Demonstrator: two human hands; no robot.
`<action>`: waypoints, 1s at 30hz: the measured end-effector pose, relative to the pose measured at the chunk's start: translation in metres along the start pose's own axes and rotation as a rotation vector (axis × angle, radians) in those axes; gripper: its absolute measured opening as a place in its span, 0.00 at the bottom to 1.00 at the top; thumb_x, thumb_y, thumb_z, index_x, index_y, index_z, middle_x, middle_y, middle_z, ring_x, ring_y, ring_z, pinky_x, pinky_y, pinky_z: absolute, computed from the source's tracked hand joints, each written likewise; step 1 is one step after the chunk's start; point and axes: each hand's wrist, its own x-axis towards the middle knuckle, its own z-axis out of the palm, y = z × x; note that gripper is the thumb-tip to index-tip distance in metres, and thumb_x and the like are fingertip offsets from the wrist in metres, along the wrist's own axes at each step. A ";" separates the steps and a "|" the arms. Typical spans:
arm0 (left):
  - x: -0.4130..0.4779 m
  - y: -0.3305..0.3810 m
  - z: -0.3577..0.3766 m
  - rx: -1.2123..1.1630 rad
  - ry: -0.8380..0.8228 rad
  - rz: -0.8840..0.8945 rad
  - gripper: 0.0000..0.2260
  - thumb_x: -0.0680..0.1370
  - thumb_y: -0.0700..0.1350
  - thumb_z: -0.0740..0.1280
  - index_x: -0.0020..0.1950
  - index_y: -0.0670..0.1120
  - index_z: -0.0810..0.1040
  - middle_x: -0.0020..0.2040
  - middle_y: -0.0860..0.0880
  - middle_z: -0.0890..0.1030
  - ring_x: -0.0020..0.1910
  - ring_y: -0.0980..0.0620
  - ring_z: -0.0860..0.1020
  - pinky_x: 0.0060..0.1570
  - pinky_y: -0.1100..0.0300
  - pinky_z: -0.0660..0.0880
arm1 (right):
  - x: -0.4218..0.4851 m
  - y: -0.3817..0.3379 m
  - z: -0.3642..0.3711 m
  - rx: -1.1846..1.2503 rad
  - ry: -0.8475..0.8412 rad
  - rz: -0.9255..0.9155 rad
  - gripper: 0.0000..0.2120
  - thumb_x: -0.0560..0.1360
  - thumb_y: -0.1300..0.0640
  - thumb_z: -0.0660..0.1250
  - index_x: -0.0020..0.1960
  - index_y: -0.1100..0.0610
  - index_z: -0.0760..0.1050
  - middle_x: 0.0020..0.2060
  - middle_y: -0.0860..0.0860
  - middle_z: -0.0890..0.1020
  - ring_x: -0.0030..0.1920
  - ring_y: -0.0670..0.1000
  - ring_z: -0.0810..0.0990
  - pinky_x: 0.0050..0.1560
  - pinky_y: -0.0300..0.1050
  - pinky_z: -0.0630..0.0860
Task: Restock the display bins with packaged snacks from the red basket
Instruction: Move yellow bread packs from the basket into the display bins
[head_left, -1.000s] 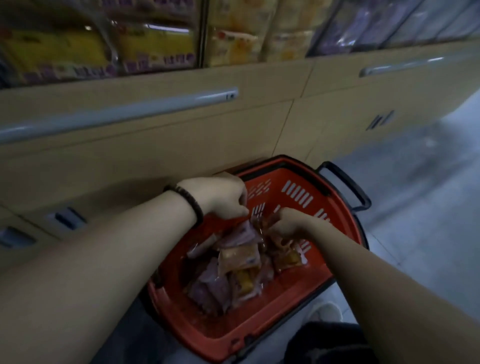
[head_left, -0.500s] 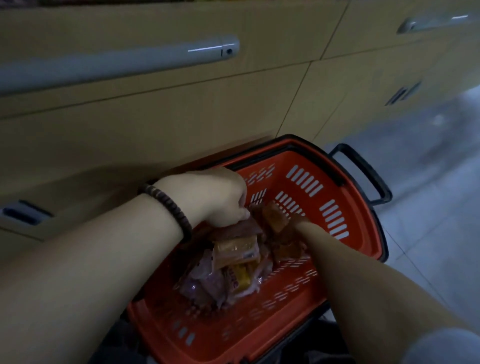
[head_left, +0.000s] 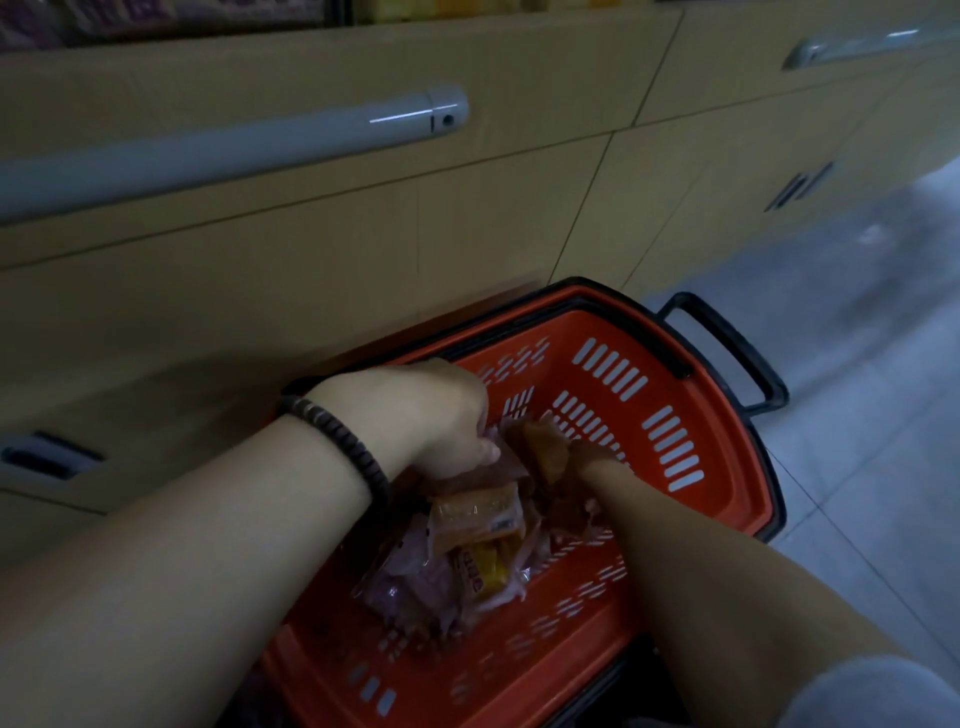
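Observation:
The red basket (head_left: 670, 415) stands on the floor against a cabinet. Inside lies a loose heap of packaged snacks (head_left: 467, 551), orange and pale purple wrappers. My left hand (head_left: 431, 410), a dark bead bracelet on its wrist, is down in the basket with its fingers closed on wrappers at the top of the heap. My right hand (head_left: 589, 454) reaches in from the right and is mostly hidden; it grips an orange packet (head_left: 545, 452) that sticks up between both hands. The display bins show only as a sliver at the top edge.
A beige cabinet front (head_left: 363, 249) with a long grey bar handle (head_left: 234, 150) rises right behind the basket. The basket's black handle (head_left: 737, 358) sticks out to the right. Grey tiled floor (head_left: 857, 415) stretches to the right.
The view tipped downward, so the bins slid out of sight. Both hands went deeper into the basket. The right hand sank among the packets and an orange packet now stands up.

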 end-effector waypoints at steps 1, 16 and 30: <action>0.000 -0.002 -0.001 0.001 -0.004 -0.004 0.18 0.83 0.60 0.65 0.64 0.50 0.83 0.61 0.48 0.82 0.61 0.45 0.79 0.55 0.58 0.75 | 0.005 0.002 -0.003 -0.032 -0.024 -0.025 0.26 0.78 0.50 0.72 0.73 0.57 0.73 0.69 0.59 0.78 0.66 0.61 0.78 0.64 0.50 0.77; -0.001 -0.011 -0.001 -0.318 0.318 0.210 0.51 0.69 0.54 0.82 0.81 0.68 0.51 0.79 0.45 0.61 0.76 0.44 0.67 0.74 0.47 0.70 | -0.173 -0.002 -0.171 0.122 -0.267 -0.275 0.25 0.73 0.51 0.79 0.68 0.50 0.78 0.64 0.51 0.82 0.61 0.60 0.81 0.48 0.62 0.85; -0.026 -0.012 -0.009 -0.511 0.553 0.091 0.15 0.73 0.55 0.80 0.48 0.51 0.78 0.42 0.52 0.80 0.37 0.58 0.75 0.30 0.68 0.67 | -0.213 0.048 -0.143 0.501 0.038 -0.499 0.18 0.75 0.49 0.77 0.62 0.54 0.81 0.55 0.53 0.84 0.51 0.60 0.86 0.47 0.66 0.83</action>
